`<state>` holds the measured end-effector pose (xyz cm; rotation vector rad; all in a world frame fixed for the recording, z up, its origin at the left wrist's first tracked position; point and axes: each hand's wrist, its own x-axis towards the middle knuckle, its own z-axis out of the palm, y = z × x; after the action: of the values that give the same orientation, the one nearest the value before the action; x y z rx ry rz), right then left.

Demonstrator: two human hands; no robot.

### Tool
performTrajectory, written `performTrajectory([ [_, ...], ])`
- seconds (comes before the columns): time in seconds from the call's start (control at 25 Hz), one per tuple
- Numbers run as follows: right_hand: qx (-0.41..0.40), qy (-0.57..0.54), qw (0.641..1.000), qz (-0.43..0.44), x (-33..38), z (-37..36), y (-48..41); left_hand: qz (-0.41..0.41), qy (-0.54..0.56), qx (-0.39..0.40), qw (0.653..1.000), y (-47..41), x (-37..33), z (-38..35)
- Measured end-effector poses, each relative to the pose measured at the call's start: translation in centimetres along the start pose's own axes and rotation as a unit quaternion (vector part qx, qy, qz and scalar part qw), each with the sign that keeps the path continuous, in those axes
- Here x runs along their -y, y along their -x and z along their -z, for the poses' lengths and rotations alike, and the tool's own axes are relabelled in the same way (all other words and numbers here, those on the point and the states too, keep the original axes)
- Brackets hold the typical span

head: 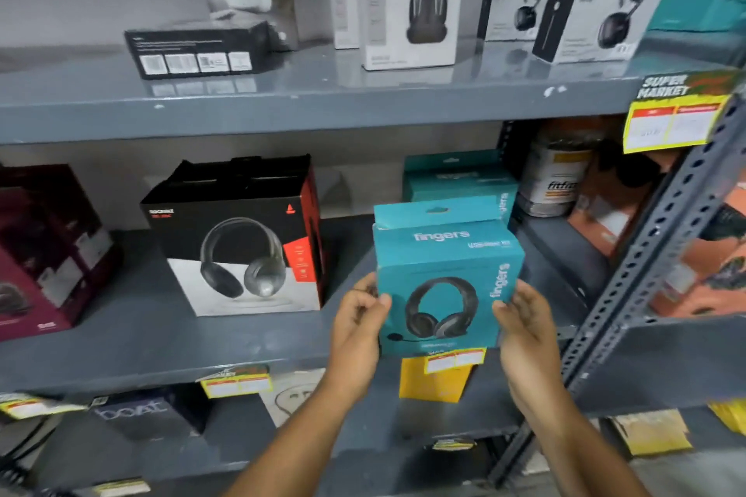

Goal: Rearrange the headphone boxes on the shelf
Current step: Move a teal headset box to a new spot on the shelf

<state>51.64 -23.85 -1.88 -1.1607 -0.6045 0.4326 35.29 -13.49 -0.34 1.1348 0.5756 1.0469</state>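
Gripping the teal Fingers headset box (444, 278) by its side edges, the left hand (359, 319) and right hand (520, 319) hold it upright at the near edge of the middle shelf (161, 335). Keeping it level, slide it squarely against the matching teal box (460, 178) behind, clear of the black Boat headphone box (242, 238) to the left.

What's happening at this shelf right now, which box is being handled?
A person holds a teal cardboard headset box between both hands, left hand on its left edge and right hand on its right edge, at the front of the grey metal middle shelf. More teal boxes stand behind it. A black, white and red headphone box stands to its left, with a maroon box further left.
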Motion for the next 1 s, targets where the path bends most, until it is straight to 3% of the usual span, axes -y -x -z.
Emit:
performTrajectory([
  [0.36,-0.039,0.033,0.998,0.043,-1.9,4.2,-7.0,-0.024,-0.021,0.063,0.998,-5.0,4.5,-5.4],
  [0.48,-0.051,0.066,0.995,0.047,-3.1,5.0,-8.6,-0.045,-0.109,0.052,0.992,-5.2,6.4,-4.7],
  [0.68,0.051,-0.085,0.994,-0.045,-4.4,4.4,-12.4,0.089,-0.295,0.076,0.948,-7.3,8.6,-3.6],
  [0.84,0.041,-0.098,0.985,-0.139,-5.4,4.2,-14.2,0.070,-0.238,0.148,0.957,-10.5,8.7,-2.9],
  [1.0,0.054,-0.086,0.982,-0.157,-5.7,3.7,-14.9,0.078,-0.218,0.166,0.959,-11.3,9.3,-3.0],
])
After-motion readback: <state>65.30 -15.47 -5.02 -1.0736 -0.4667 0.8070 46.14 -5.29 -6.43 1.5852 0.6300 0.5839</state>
